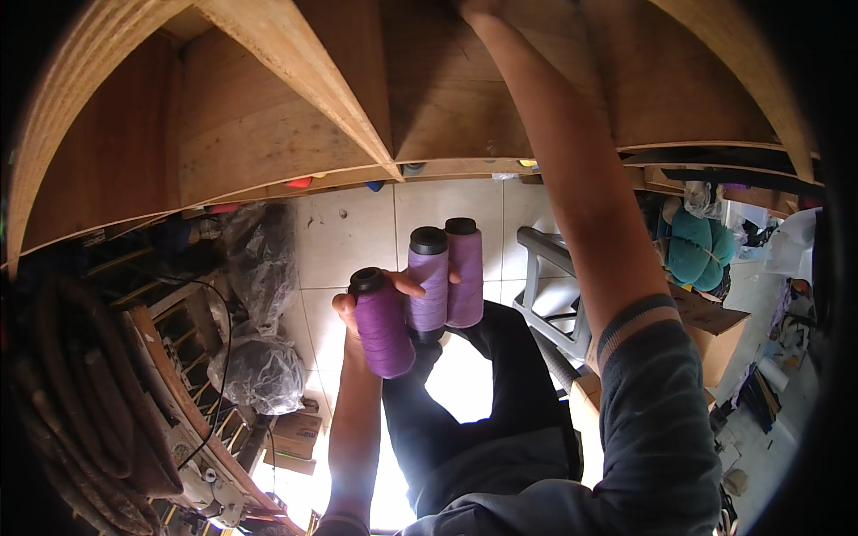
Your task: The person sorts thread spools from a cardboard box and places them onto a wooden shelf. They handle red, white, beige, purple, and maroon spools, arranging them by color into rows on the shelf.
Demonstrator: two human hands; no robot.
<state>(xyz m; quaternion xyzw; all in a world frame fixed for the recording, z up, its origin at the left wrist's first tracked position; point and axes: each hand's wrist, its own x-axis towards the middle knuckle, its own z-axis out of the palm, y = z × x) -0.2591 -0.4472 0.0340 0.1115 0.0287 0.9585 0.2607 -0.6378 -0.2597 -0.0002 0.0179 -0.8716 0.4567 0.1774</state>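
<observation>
My left hand (405,283) is closed round three cones of thread, its fingers threaded between them. Nearest the thumb is a dark purple thread cone (384,330). Beside it stands a lilac thread cone (428,286), and a pinkish-mauve thread cone (464,277) is at the right of the group. All three have black tops and are held roughly upright, tilted slightly. My right arm stretches up and forward to the wooden shelf (286,116). Only the wrist end of my right hand (483,7) shows at the top edge; its fingers are out of sight.
Wooden dividers split the shelf into compartments. Clear plastic bags (259,371) and a ladder-like frame (174,375) are at the left, near brown rolled cloth (89,402). A grey metal stand (554,286), an open carton (715,330) and a teal bundle (697,246) lie right.
</observation>
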